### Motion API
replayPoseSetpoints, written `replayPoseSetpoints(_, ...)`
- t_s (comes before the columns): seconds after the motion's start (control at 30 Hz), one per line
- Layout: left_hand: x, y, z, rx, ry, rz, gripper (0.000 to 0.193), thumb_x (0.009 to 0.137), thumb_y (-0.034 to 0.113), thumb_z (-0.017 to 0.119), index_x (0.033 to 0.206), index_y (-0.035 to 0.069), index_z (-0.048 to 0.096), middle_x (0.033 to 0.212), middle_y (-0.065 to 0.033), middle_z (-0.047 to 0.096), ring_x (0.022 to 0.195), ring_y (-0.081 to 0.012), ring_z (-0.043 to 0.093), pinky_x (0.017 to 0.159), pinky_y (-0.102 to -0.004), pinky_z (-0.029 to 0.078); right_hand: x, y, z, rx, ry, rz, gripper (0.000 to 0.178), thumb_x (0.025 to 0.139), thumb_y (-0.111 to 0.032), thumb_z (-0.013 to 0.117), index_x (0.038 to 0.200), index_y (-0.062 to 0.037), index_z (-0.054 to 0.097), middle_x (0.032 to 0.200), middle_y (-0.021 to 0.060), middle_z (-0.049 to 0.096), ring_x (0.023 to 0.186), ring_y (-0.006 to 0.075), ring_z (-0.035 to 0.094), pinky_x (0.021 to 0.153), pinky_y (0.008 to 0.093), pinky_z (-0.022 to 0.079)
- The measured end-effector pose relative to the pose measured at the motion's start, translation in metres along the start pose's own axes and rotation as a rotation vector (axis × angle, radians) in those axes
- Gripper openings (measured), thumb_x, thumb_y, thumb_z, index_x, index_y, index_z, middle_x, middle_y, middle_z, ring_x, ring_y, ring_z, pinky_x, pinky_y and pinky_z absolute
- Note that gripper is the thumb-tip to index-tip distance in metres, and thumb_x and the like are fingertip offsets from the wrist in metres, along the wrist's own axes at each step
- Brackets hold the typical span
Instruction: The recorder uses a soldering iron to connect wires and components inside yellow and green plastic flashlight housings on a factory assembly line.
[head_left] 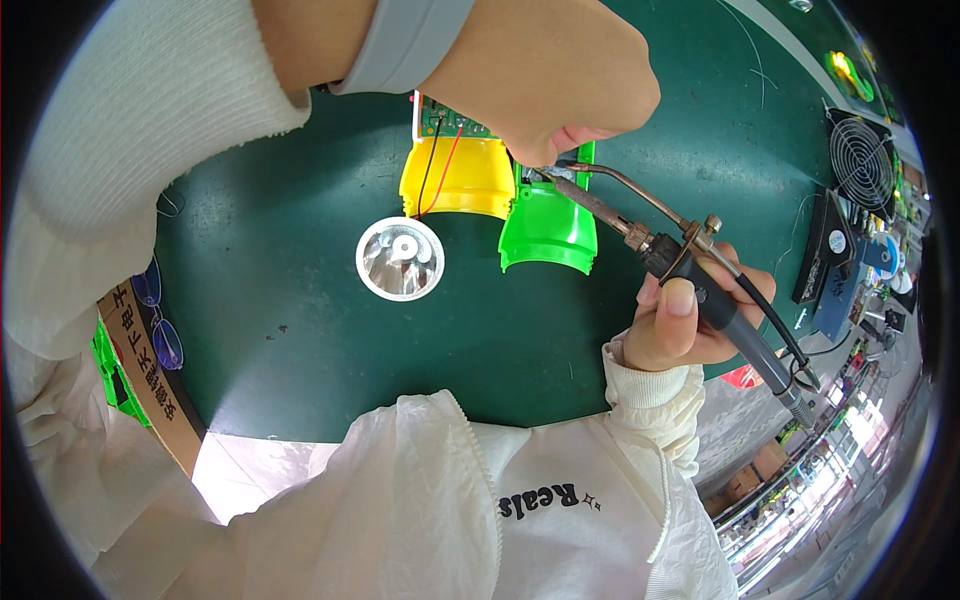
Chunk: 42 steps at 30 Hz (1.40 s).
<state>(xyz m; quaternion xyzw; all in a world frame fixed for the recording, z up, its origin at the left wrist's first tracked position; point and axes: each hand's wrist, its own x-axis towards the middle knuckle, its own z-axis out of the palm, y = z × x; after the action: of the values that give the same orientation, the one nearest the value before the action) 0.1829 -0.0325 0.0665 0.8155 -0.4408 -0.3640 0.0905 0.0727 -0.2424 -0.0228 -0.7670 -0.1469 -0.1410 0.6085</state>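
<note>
In my right hand (690,310) is a soldering iron (712,300) with a solder feed tube (640,188) clamped along it. Its tip points up and left into a green plastic housing half (548,228). My left hand (560,70) reaches across the top, fingers closed and pinched down at the housing's upper edge; what they grip is hidden. Beside the green half lies a yellow housing half (458,178) with a green circuit board (440,118) above it, partly covered by my hand. Black and red wires run from the board down toward a round silver reflector (400,258).
Everything lies on a dark green tabletop (300,350). To the left are blue-tinted glasses (165,340), a cardboard box (150,365) and green plastic parts (115,375). A round-grilled fan (860,162) and dark boxes (828,250) stand along the right edge.
</note>
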Motion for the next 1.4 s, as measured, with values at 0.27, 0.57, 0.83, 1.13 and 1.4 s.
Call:
replayPoseSetpoints(0.27,-0.01,0.0,-0.01,-0.157,0.004,0.127,0.019,0.076,0.011,0.055,0.068,-0.006,0.058,0.067,-0.018,0.06,0.059,-0.0284,0.059,0.051,-0.0358,0.049,0.003,-0.006,0.001,0.066,-0.057,0.025,0.041,0.071,-0.02,0.069,0.086,-0.001,0.036,0.067,0.0082,0.049,0.056,0.015,0.051,0.059,0.0308,0.049)
replayPoseSetpoints(0.57,0.005,0.01,-0.005,0.078,-0.147,-0.079,0.022,0.079,0.013,0.052,0.067,-0.005,0.057,0.065,-0.0171,0.058,0.058,-0.0265,0.058,0.052,-0.0329,0.048,0.004,-0.004,-0.003,0.024,-0.094,0.015,0.042,0.072,-0.018,0.069,0.089,-0.002,0.035,0.067,0.0104,0.051,0.058,0.0158,0.053,0.062,0.0321,0.05)
replayPoseSetpoints(0.83,0.001,0.022,-0.001,0.201,0.023,-0.045,0.023,0.079,0.015,0.051,0.065,-0.003,0.054,0.063,-0.0159,0.055,0.059,-0.0264,0.056,0.054,-0.0352,0.046,0.005,-0.002,-0.002,0.057,-0.098,0.013,0.043,0.072,-0.017,0.069,0.09,-0.0015,0.034,0.068,0.0104,0.052,0.056,0.0162,0.054,0.054,0.0278,0.048)
replayPoseSetpoints(1.13,0.004,0.001,0.004,0.032,0.072,0.101,0.017,0.076,0.006,0.051,0.06,0.0,0.048,0.061,-0.0109,0.051,0.052,-0.0229,0.048,0.049,-0.0332,0.041,0.008,-0.003,-0.007,0.006,-0.122,-0.023,0.043,0.071,-0.017,0.07,0.089,-0.0019,0.034,0.065,0.0096,0.052,0.054,0.0152,0.054,0.051,0.026,0.047)
replayPoseSetpoints(1.4,0.024,0.029,-0.023,-0.024,-0.335,-0.362,0.019,0.077,0.008,0.051,0.06,0.0,0.048,0.06,-0.0102,0.048,0.052,-0.0209,0.046,0.051,-0.0324,0.042,0.006,-0.001,-0.006,0.056,-0.058,-0.004,0.045,0.068,-0.019,0.071,0.088,-0.0011,0.036,0.065,0.0083,0.051,0.053,0.0138,0.052,0.05,0.0243,0.045)
